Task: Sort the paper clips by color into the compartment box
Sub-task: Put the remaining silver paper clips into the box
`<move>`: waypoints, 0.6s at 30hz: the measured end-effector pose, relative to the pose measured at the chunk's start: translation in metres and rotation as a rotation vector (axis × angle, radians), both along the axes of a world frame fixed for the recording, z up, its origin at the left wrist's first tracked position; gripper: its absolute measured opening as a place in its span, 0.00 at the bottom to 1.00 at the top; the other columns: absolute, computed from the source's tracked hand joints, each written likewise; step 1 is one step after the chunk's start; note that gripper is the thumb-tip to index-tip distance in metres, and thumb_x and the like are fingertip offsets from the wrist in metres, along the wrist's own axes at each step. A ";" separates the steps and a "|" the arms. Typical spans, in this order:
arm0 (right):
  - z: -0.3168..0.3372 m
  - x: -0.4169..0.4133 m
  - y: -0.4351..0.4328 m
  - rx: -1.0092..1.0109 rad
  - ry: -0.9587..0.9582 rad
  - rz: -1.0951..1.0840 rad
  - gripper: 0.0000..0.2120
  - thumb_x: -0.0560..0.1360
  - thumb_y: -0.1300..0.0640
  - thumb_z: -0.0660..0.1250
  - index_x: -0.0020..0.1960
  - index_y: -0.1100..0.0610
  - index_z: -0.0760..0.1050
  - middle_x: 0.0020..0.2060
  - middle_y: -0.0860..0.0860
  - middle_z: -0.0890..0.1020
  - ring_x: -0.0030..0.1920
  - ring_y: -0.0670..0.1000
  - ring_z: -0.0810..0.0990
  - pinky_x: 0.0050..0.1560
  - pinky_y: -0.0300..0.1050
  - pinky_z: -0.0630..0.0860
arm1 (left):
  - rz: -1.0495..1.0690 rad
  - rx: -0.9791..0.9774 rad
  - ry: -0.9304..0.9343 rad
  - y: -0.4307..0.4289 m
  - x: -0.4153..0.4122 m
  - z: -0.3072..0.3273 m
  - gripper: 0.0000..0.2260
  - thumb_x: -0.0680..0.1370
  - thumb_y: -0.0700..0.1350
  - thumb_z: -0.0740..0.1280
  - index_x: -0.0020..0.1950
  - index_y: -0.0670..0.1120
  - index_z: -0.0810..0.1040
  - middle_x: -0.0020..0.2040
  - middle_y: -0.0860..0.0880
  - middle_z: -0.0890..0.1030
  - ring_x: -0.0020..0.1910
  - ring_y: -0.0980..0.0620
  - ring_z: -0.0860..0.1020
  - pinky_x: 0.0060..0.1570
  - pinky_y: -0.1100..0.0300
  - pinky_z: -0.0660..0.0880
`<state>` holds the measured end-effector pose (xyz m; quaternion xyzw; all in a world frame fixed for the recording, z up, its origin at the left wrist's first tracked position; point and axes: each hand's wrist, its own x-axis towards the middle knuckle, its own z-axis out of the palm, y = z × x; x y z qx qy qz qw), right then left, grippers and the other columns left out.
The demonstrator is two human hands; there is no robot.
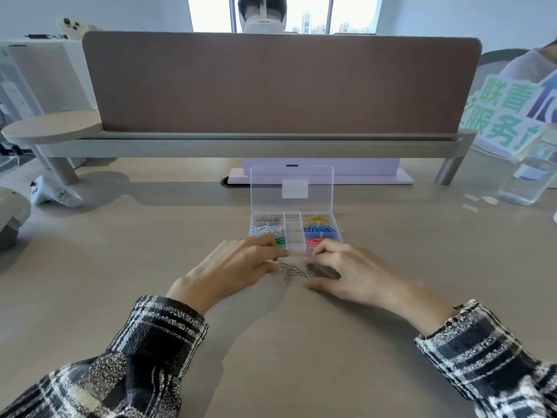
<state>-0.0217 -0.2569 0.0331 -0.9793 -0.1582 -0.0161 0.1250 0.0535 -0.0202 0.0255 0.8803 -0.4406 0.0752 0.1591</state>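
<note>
Sleeves: your plaid cuffs (156, 336) lie nearest, with both forearms low over the table (286, 357).
Left hand: your left hand (229, 270) sits at the left edge of the silver clips (291, 271), fingers bent in toward them.
Right hand: your right hand (346, 273) covers the heap's right edge, fingers curled down.
Grip: your fingertips hide the contact, so I cannot tell whether either hand pinches a clip or only rakes.
Clips: a small tangled heap lies on the table between your hands, just near of the compartment box (294, 233).
Box: the lid (291, 188) stands upright on the far side. The left column holds grey clips (268, 219), white clips (267, 228) and green clips (281, 241). The right column holds yellow clips (316, 219), blue clips (319, 228) and red clips (315, 241). The middle column is bare.
Risk, tangle: the heap looks interlinked, so lifting one clip may drag a chain that sheds into green or red.
Risk, wrong cell: grey and white adjoin and look alike, so check before you drop.
Risk, nudge: your knuckles sit just beside the near wall, and a push could shove the box and jolt the sorted clips.
</note>
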 end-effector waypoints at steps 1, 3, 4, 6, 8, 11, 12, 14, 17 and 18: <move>-0.001 0.000 0.001 0.002 -0.006 0.002 0.21 0.74 0.34 0.62 0.62 0.44 0.76 0.56 0.40 0.72 0.52 0.44 0.74 0.49 0.43 0.72 | -0.008 0.024 -0.010 -0.001 0.000 0.000 0.14 0.80 0.51 0.65 0.65 0.57 0.77 0.54 0.58 0.76 0.46 0.54 0.76 0.40 0.55 0.73; -0.001 0.001 0.002 0.002 -0.002 0.001 0.21 0.74 0.34 0.62 0.62 0.43 0.76 0.55 0.40 0.72 0.52 0.44 0.73 0.48 0.43 0.71 | -0.018 0.040 -0.001 0.000 -0.001 -0.001 0.13 0.80 0.51 0.64 0.64 0.57 0.78 0.53 0.58 0.76 0.46 0.54 0.76 0.40 0.56 0.73; -0.002 0.001 0.003 0.001 0.001 0.000 0.21 0.74 0.34 0.62 0.61 0.43 0.76 0.54 0.39 0.71 0.52 0.43 0.73 0.48 0.42 0.71 | -0.018 0.039 0.015 0.001 -0.002 -0.001 0.12 0.80 0.51 0.64 0.62 0.57 0.79 0.53 0.58 0.76 0.46 0.55 0.76 0.41 0.55 0.74; -0.003 0.002 0.004 0.029 0.014 0.001 0.19 0.74 0.36 0.64 0.60 0.44 0.77 0.54 0.38 0.72 0.52 0.43 0.73 0.49 0.42 0.71 | -0.012 0.020 0.038 0.000 -0.002 0.000 0.10 0.79 0.51 0.65 0.59 0.56 0.80 0.52 0.58 0.76 0.47 0.56 0.76 0.42 0.55 0.74; -0.005 0.003 0.005 0.102 0.027 0.017 0.14 0.75 0.41 0.66 0.59 0.44 0.78 0.53 0.39 0.74 0.53 0.44 0.74 0.53 0.44 0.73 | -0.005 -0.007 0.047 -0.001 -0.002 -0.001 0.08 0.79 0.49 0.66 0.56 0.55 0.81 0.51 0.59 0.77 0.48 0.58 0.76 0.43 0.56 0.74; -0.007 0.007 0.004 0.155 0.037 0.029 0.10 0.76 0.49 0.68 0.57 0.45 0.79 0.52 0.38 0.77 0.54 0.43 0.75 0.57 0.46 0.74 | 0.006 -0.043 0.047 -0.003 -0.003 -0.003 0.05 0.78 0.48 0.66 0.51 0.55 0.81 0.49 0.59 0.77 0.48 0.59 0.75 0.42 0.55 0.75; -0.007 0.008 0.004 0.167 0.034 0.027 0.10 0.76 0.51 0.69 0.57 0.45 0.79 0.50 0.37 0.77 0.54 0.42 0.75 0.57 0.46 0.74 | 0.009 -0.050 0.046 -0.003 -0.003 -0.004 0.04 0.78 0.48 0.66 0.50 0.55 0.80 0.49 0.59 0.77 0.48 0.60 0.75 0.42 0.55 0.75; -0.008 0.009 0.003 0.197 0.015 0.023 0.10 0.75 0.53 0.70 0.56 0.47 0.80 0.48 0.36 0.77 0.52 0.41 0.76 0.56 0.45 0.74 | 0.019 -0.059 0.039 -0.004 -0.003 -0.004 0.03 0.78 0.49 0.67 0.48 0.54 0.80 0.47 0.59 0.78 0.47 0.60 0.74 0.42 0.56 0.74; -0.009 0.010 0.004 0.228 -0.018 0.039 0.08 0.75 0.55 0.71 0.53 0.48 0.81 0.46 0.38 0.77 0.50 0.41 0.76 0.54 0.44 0.75 | 0.031 -0.062 0.057 -0.005 -0.001 -0.005 0.03 0.78 0.50 0.67 0.47 0.54 0.79 0.47 0.59 0.78 0.47 0.60 0.74 0.42 0.56 0.74; -0.009 0.010 0.006 0.232 -0.031 0.049 0.07 0.75 0.56 0.71 0.52 0.49 0.82 0.45 0.39 0.79 0.49 0.42 0.76 0.53 0.44 0.75 | 0.034 -0.063 0.074 -0.005 -0.001 -0.004 0.03 0.78 0.50 0.67 0.47 0.54 0.80 0.47 0.59 0.78 0.47 0.60 0.74 0.43 0.57 0.74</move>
